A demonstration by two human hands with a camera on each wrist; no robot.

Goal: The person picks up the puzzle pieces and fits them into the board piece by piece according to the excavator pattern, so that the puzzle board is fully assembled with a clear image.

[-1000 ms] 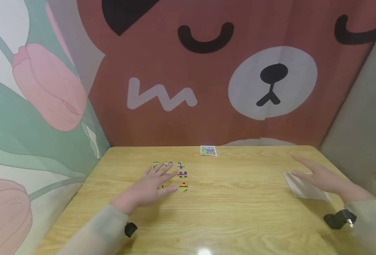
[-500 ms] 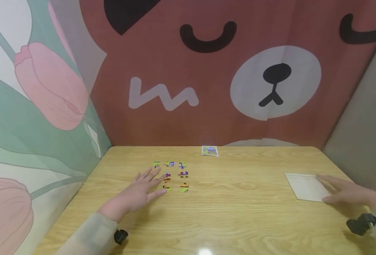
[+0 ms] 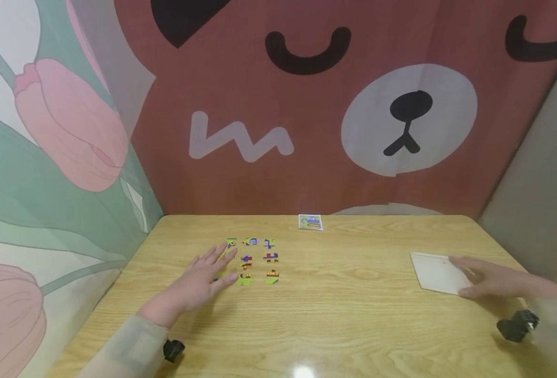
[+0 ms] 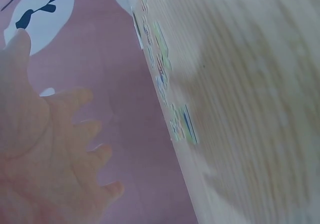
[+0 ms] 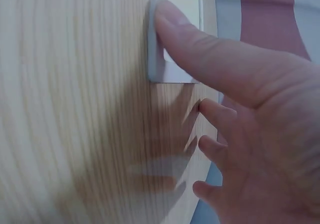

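Spread and open, the left hand (image 3: 190, 286) hovers over the left side of several colourful puzzle pieces (image 3: 272, 258), covering part of the leftmost ones. In the left wrist view its palm and fingers (image 4: 55, 149) are clear of the tabletop, with the pieces (image 4: 161, 59) beyond. At the table's right, the right hand (image 3: 497, 281) holds the right side of a flat white board (image 3: 436, 273), thumb at the near edge, index finger toward the far edge. The right wrist view shows the thumb on the board (image 5: 182, 64) and the other visible fingers beside it; the index finger is hidden.
A small printed picture card (image 3: 310, 222) lies at the back edge of the wooden table (image 3: 344, 315). Behind stands a red-brown curtain with a bear face, and a tulip-patterned one hangs at the left. Each wrist wears a small black device.
The right hand came down onto the white board, which has since slid a little to the left with it. The left hand has drawn back leftward, uncovering more pieces.
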